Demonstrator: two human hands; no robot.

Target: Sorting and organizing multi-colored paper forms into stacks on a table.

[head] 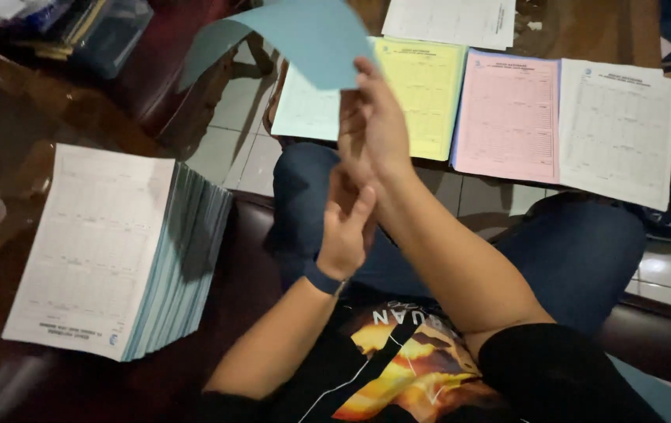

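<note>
Nearest the lens, a black printed shirt (398,368) and dark jeans (578,251) belong to the seated person, whose two forearms rise from the lower edge of the head view. Right hand (378,129) is raised at centre, thumb and fingers pinched on the lower corner of a light blue sheet (304,35), which curves upward and leftward toward the top edge. Left hand (347,231), with a dark band at its wrist, sits just below and against the right wrist, fingers loosely curled and holding nothing that can be seen. At left, a thick stack of printed forms (108,251) lies on a dark brown glossy seat surface (257,274); its top sheet is white and its edges show pale blue-green. Beyond the knees, four piles of forms lie side by side: a pale green pile (308,110), partly hidden by the hand, a yellow pile (425,94), a pink pile (508,117) and a white pile (617,133). Another white sheet (449,19) lies above them. Pale tiled floor (233,133) shows between seat and piles.
</note>
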